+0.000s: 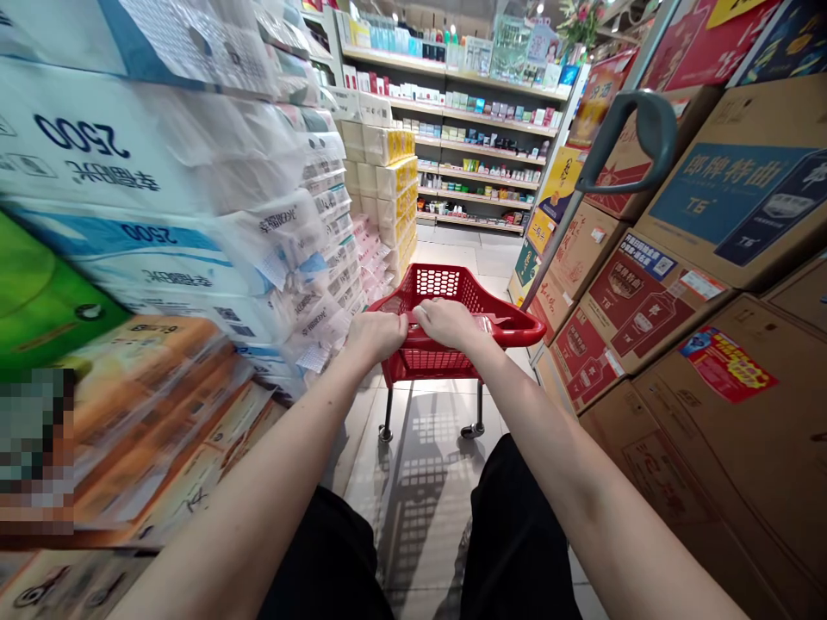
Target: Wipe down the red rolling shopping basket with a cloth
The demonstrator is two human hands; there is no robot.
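In front of me stands a red plastic shopping cart (440,365) with a perforated basket and wheels on thin metal legs. My left hand (378,335) is closed around the left part of its handle bar. Close beside it, my right hand (445,323) wraps over the middle of the same handle, knuckles up. Both arms reach forward and down to the cart. I see no goods in the visible part of the basket; my hands hide some of its inside.
Tall stacks of wrapped tissue packs (161,164) line the left side. Cardboard cartons (724,198) are piled on the right, with a grey trolley handle (637,142) leaning out before them. Shelves (478,112) of small boxed goods close the aisle ahead. Tiled floor (419,482) runs between.
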